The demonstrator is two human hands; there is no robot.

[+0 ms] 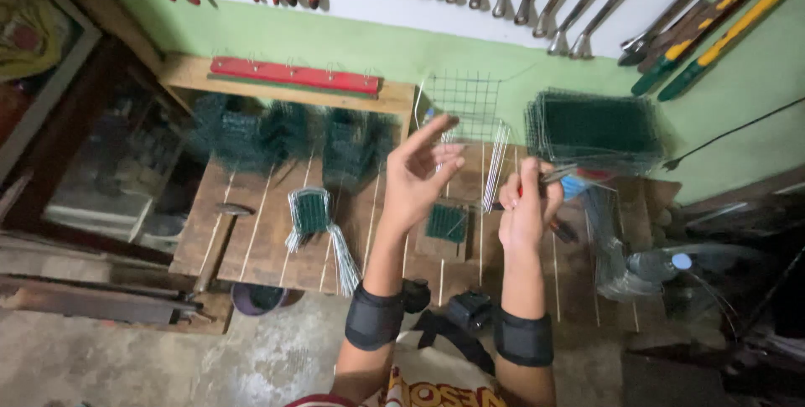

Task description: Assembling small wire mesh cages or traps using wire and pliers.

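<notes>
Our left grip [417,174] is spread, fingers fanned, fingertips just touching the green wire mesh panel [466,105] that stands upright at the back of the wooden tabletop [251,239]. Our right grip [527,206] is pressed around red-handled pliers [563,179], just right of the panel's loose wire ends. We judge the panel light, springy and easily bent, with sharp cut ends; its stiffer outer edge looks the safest hold. Right of the panel lies a stack of mesh sheets [597,129].
</notes>
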